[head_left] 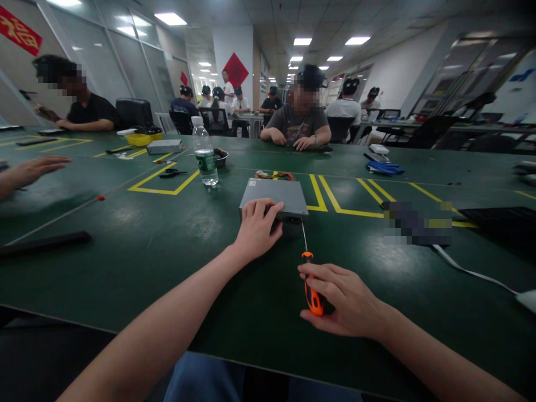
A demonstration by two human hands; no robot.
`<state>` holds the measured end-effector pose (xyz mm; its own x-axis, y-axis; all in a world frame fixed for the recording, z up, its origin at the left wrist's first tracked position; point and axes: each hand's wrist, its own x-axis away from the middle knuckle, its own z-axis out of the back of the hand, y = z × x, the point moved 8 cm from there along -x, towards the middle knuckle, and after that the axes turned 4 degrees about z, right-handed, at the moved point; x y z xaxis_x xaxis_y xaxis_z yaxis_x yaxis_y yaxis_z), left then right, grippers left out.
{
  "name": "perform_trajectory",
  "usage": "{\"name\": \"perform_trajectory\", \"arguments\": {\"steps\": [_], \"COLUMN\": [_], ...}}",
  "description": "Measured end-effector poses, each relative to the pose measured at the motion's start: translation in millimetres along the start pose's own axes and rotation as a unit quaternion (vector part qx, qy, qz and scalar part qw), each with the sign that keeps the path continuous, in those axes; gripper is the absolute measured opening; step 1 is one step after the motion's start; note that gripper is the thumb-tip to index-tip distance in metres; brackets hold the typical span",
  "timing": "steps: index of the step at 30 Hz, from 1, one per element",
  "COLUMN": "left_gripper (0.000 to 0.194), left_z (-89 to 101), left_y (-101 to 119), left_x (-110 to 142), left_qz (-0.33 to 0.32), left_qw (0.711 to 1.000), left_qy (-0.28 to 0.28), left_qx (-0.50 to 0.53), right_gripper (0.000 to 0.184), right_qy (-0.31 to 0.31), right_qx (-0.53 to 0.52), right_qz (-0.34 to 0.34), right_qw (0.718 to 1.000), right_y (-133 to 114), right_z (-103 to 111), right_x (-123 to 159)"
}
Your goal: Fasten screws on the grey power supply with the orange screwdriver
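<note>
A grey metal computer power supply [276,194] lies on the green table, with a bundle of coloured cables [274,175] at its far side. My left hand [260,224] grips its near left edge, thumb and fingers pressed against the casing. In my right hand [341,298] is an orange and black screwdriver [312,296], held by its handle between thumb and fingers. Its thin shaft points away from me, and the tip meets the near right corner of the power supply beside the socket. Whether the tip sits in a screw is too small to tell.
A water bottle [205,152] stands left of the power supply, before a metal bowl [220,158]. Yellow tape [360,213] marks the table [167,290]. Blue gloves [384,168] lie at the right. Another person's hand [37,170] reaches in from the left; a person [298,120] sits opposite.
</note>
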<state>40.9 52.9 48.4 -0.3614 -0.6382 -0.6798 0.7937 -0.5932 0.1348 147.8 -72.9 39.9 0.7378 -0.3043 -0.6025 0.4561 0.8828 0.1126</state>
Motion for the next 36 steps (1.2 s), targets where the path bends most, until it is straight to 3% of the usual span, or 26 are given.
{"name": "perform_trajectory", "arguments": {"steps": [5, 13, 20, 26, 32, 36], "left_gripper": [0.04, 0.041, 0.043, 0.042, 0.041, 0.041], "left_z": [-0.6, -1.2, -3.2, -3.8, -2.0, -2.6], "left_y": [0, -1, -3, -3, -2, -2], "left_x": [0, 0, 1, 1, 0, 0], "left_qz": [-0.001, 0.002, 0.004, 0.007, 0.002, 0.007], "left_qw": [1.0, 1.0, 1.0, 1.0, 1.0, 1.0], "left_qy": [-0.005, -0.002, 0.003, 0.003, 0.003, -0.004], "left_qx": [-0.001, 0.004, 0.004, 0.007, 0.004, 0.006], "right_gripper": [0.035, 0.033, 0.034, 0.033, 0.035, 0.03], "right_qy": [-0.047, 0.02, -0.059, 0.0, -0.065, -0.024], "right_qx": [0.025, 0.051, 0.056, 0.038, 0.036, 0.057], "right_qz": [0.021, 0.018, 0.022, 0.017, 0.011, 0.031], "right_qw": [0.998, 0.998, 0.996, 0.999, 0.997, 0.998], "right_y": [-3, -2, -5, -3, -3, -8], "right_z": [2, 7, -1, 0, -4, 3], "right_x": [-3, 2, -1, -1, -1, -6]}}
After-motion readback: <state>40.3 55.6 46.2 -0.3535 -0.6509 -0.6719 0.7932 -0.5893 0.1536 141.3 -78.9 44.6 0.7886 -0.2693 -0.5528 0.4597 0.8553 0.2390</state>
